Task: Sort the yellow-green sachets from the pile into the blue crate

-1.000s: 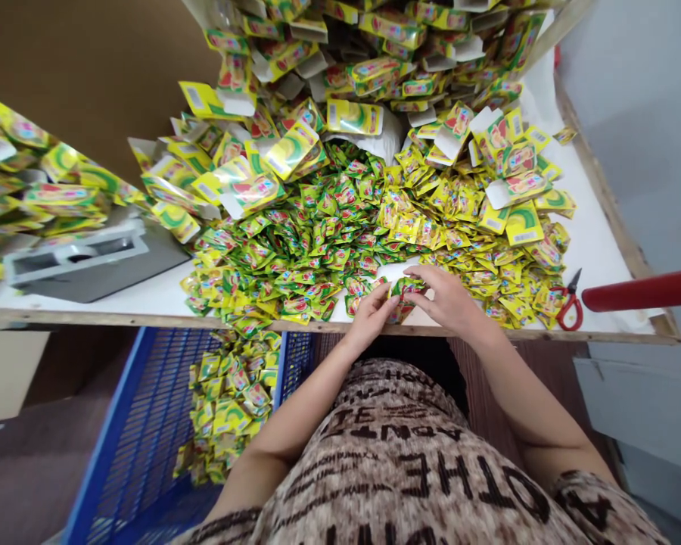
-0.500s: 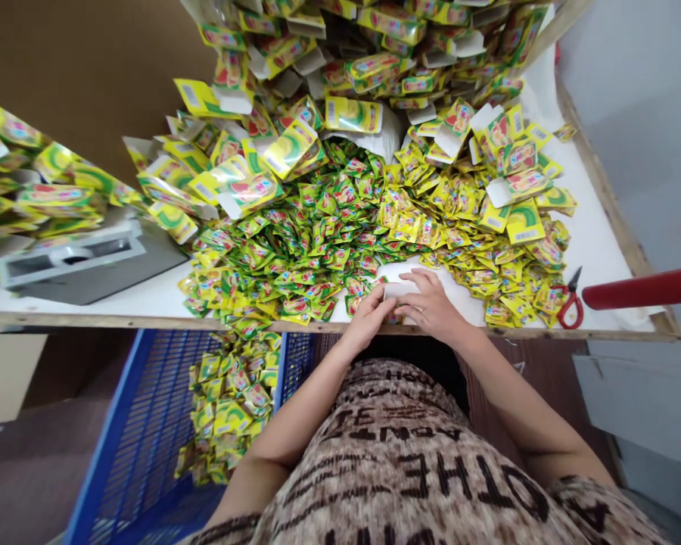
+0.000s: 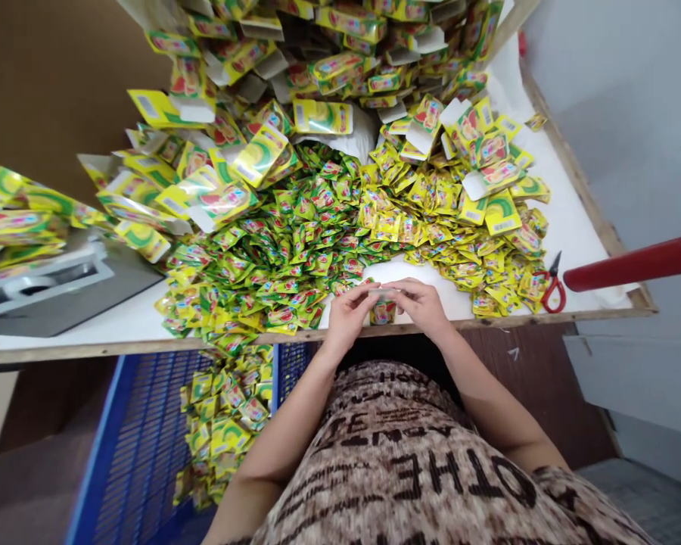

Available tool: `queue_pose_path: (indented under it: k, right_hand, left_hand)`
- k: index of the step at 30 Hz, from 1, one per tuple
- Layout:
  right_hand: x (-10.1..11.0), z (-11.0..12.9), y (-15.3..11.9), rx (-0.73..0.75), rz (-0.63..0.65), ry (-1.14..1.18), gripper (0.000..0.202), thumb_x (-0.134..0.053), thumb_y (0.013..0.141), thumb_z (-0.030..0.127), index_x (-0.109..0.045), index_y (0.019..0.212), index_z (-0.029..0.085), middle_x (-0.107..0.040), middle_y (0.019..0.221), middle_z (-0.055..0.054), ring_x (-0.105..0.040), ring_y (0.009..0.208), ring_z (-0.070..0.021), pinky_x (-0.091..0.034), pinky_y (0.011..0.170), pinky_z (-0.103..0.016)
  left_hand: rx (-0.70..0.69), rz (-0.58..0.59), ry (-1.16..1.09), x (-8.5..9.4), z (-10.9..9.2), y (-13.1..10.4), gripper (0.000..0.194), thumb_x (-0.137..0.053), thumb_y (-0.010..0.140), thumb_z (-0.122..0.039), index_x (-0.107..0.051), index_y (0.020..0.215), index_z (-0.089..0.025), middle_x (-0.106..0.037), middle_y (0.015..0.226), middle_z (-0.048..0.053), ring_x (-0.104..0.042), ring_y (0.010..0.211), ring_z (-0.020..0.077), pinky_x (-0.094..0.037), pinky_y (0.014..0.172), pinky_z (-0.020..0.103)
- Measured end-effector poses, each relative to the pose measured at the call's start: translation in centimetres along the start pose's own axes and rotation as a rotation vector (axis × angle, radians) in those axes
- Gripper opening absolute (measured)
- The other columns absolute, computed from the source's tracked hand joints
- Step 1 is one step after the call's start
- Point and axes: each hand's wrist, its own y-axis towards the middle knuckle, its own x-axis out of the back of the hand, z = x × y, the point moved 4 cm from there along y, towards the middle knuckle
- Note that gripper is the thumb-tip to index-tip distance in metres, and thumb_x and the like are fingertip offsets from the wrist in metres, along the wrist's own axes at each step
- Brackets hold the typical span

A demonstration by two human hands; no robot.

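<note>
Near the table's front edge, a small printed box (image 3: 382,311) is held between my two hands, its pale top edge level with my fingertips. My left hand (image 3: 349,314) pinches the box's left side, and my right hand (image 3: 421,304) has its fingers closed on the right side. Behind my hands lies a heap of green sachets (image 3: 295,235). A heap of yellow sachets (image 3: 431,204) spreads to the right of it. Whether anything is inside the box cannot be made out.
Many open yellow cartons (image 3: 261,155) pile up at the back. Red-handled scissors (image 3: 555,291) lie at the right, beside a red bar (image 3: 635,265). A grey metal device (image 3: 99,284) stands at the left. Below the wooden edge is a blue crate (image 3: 141,424) holding yellow packs.
The view has turned, shifting the table contents leftward. My right hand's spread fingers have closed in on the box, whose printed face now shows below my fingers.
</note>
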Motion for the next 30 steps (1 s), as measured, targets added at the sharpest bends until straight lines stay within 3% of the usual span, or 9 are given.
queue_pose_path:
  k: [4,9,12,17,21,25,27,29,30]
  right_hand:
    - [0.1,-0.4,0.4,-0.039,-0.009,0.064,0.027,-0.076,0.071,0.044,-0.077,0.087,0.021,-0.069,0.081,-0.003,-0.059,0.057,-0.0118,-0.054,0.052,-0.027]
    - [0.0,-1.0,0.6,-0.042,-0.060,0.062,0.028,-0.080,0.068,0.043,-0.075,0.083,0.020,-0.067,0.068,-0.001,-0.059,0.053,-0.0129,-0.054,0.049,-0.028]
    - [0.1,-0.7,0.5,0.132,-0.107,-0.041,0.019,-0.077,0.073,0.038,-0.076,0.079,0.020,-0.069,0.079,-0.004,-0.064,0.065,-0.0156,-0.057,0.058,-0.030]
    - [0.3,-0.4,-1.2,0.447,-0.090,-0.303,0.013,-0.064,0.087,0.027,-0.075,0.093,0.025,-0.068,0.096,-0.007,-0.065,0.090,-0.0187,-0.056,0.082,-0.036]
    - [1.0,-0.1,-0.6,0.452,-0.022,-0.365,0.012,-0.064,0.087,0.027,-0.075,0.091,0.025,-0.068,0.097,-0.007,-0.064,0.093,-0.0203,-0.054,0.084,-0.038]
    - [-0.6,0.4,5.4,0.337,0.125,-0.292,0.018,-0.061,0.088,0.031,-0.074,0.080,0.021,-0.069,0.078,-0.004,-0.064,0.075,-0.0180,-0.054,0.072,-0.033]
    - [-2.7,0.5,8.6,0.331,0.227,-0.339,0.019,-0.060,0.087,0.025,-0.073,0.101,0.022,-0.070,0.098,-0.005,-0.064,0.084,-0.0182,-0.054,0.075,-0.033]
    - [-4.7,0.4,10.2,0.404,0.315,-0.543,0.029,-0.059,0.085,0.014,-0.070,0.110,0.021,-0.064,0.120,-0.008,-0.059,0.104,-0.0221,-0.051,0.086,-0.037]
    - [-5.4,0.1,10.3,0.432,0.348,-0.650,0.035,-0.057,0.084,0.009,-0.067,0.115,0.021,-0.060,0.127,-0.009,-0.055,0.110,-0.0237,-0.049,0.090,-0.039]
  left_hand:
    - [-0.083,-0.032,0.145,-0.1,-0.2,0.1,0.026,-0.072,0.078,-0.035,-0.076,0.099,-0.021,-0.075,0.108,0.008,-0.067,0.104,0.0230,-0.048,0.100,0.039]
    - [-0.176,-0.028,0.155,-0.5,-0.3,0.6,0.026,-0.071,0.080,-0.034,-0.075,0.102,-0.020,-0.075,0.095,0.006,-0.068,0.085,0.0177,-0.054,0.083,0.032]
    - [-0.336,0.013,0.273,-0.5,-0.8,0.9,0.016,-0.069,0.083,-0.030,-0.077,0.092,-0.019,-0.076,0.089,0.007,-0.069,0.085,0.0174,-0.054,0.083,0.032]
    - [-0.555,0.093,0.368,0.2,-0.9,0.5,0.018,-0.071,0.082,-0.026,-0.076,0.098,-0.021,-0.076,0.099,0.008,-0.070,0.095,0.0191,-0.054,0.092,0.036]
    - [-0.506,0.124,0.393,0.1,0.4,0.3,0.025,-0.070,0.082,-0.028,-0.073,0.106,-0.020,-0.074,0.103,0.009,-0.070,0.096,0.0194,-0.055,0.088,0.034]
    - [-0.432,0.102,0.395,-0.4,0.8,0.0,0.028,-0.065,0.087,-0.029,-0.069,0.113,-0.020,-0.072,0.103,0.009,-0.067,0.094,0.0178,-0.053,0.087,0.033]
    - [-0.367,0.014,0.324,0.7,0.0,-0.6,0.030,-0.065,0.086,-0.031,-0.068,0.114,-0.020,-0.070,0.110,0.009,-0.065,0.102,0.0191,-0.050,0.093,0.034]
    - [-0.230,-0.050,0.215,3.3,-1.1,-1.8,0.033,-0.067,0.084,-0.033,-0.068,0.114,-0.020,-0.069,0.114,0.009,-0.064,0.104,0.0204,-0.051,0.093,0.033]
    - [-0.128,-0.028,0.182,5.1,-1.5,-2.7,0.034,-0.069,0.082,-0.034,-0.068,0.113,-0.020,-0.069,0.114,0.009,-0.065,0.102,0.0209,-0.052,0.090,0.033]
